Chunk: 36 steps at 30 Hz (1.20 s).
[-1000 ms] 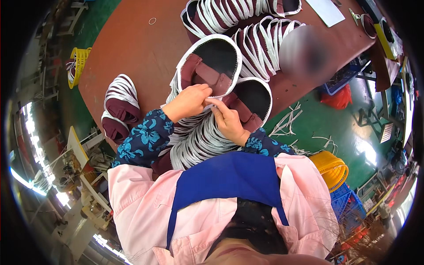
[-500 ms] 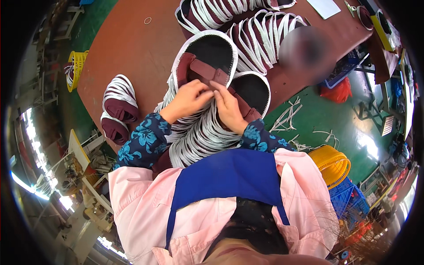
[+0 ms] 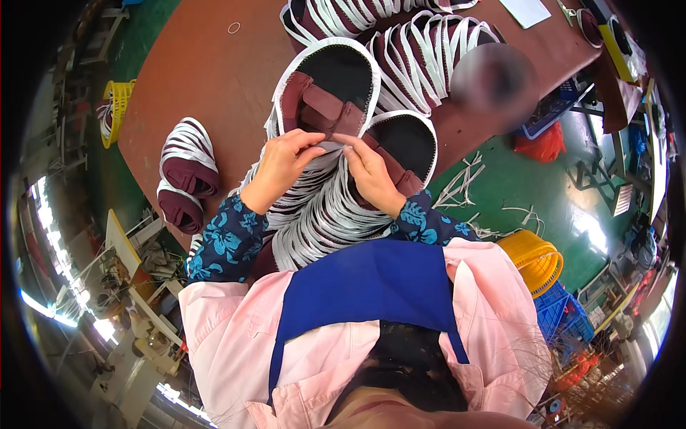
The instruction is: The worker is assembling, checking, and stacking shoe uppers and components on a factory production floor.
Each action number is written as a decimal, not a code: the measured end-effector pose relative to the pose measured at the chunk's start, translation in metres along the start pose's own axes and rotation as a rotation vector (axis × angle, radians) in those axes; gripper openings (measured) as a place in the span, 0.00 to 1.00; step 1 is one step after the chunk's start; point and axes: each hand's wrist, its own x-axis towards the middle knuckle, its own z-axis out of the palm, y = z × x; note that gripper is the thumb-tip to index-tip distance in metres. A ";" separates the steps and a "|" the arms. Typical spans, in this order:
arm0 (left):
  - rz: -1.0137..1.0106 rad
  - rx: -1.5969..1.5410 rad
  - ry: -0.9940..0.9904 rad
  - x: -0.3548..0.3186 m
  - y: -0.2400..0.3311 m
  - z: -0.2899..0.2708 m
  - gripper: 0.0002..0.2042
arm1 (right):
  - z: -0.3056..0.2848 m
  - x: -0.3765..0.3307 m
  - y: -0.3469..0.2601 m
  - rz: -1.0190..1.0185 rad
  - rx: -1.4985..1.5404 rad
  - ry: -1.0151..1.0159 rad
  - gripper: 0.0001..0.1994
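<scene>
In front of me lies a maroon shoe upper [image 3: 336, 64] with a black inside and a white stitched edge. It rests on a long row of nested uppers [image 3: 318, 232] whose white edges overlap. My left hand [image 3: 281, 168] pinches the near edge of this upper. My right hand [image 3: 373, 177] grips the same edge just beside it, thumb and finger pressed together. The exact bit between the fingertips is hidden. To the right of my right hand sits another black-lined upper [image 3: 407, 139], on top of the neighbouring row.
Two more stacks, a white-edged row [image 3: 421, 61] and another behind it, lie across the reddish-brown table [image 3: 207, 79]. A small stack [image 3: 189, 157] stands at left. White strips [image 3: 464, 182] litter the green floor. A yellow basket [image 3: 532, 261] sits above blue crates [image 3: 561, 311] at right.
My left hand has shifted slightly left, drawing a little away from my right hand. The front upper has shifted slightly up and left in view. Both hands stay at its near edge.
</scene>
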 end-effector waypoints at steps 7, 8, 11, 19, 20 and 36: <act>0.331 0.018 -0.207 0.000 -0.024 0.010 0.06 | -0.023 -0.008 -0.036 -0.165 0.307 0.148 0.14; 0.457 0.105 -0.223 -0.002 -0.029 0.015 0.05 | -0.023 -0.002 -0.046 -0.189 0.350 0.144 0.13; 0.664 0.333 -0.216 -0.010 -0.022 0.016 0.07 | -0.021 0.015 -0.072 -0.206 0.153 0.027 0.13; 0.852 0.561 -0.318 0.000 -0.014 0.007 0.10 | 0.004 0.062 -0.062 -0.397 -0.356 -0.442 0.12; 0.811 0.486 -0.346 0.000 -0.011 0.006 0.09 | 0.005 0.057 -0.061 -0.386 -0.337 -0.379 0.12; 0.726 0.243 -0.229 -0.002 -0.019 0.023 0.07 | -0.008 -0.026 0.005 -0.109 -0.257 0.137 0.06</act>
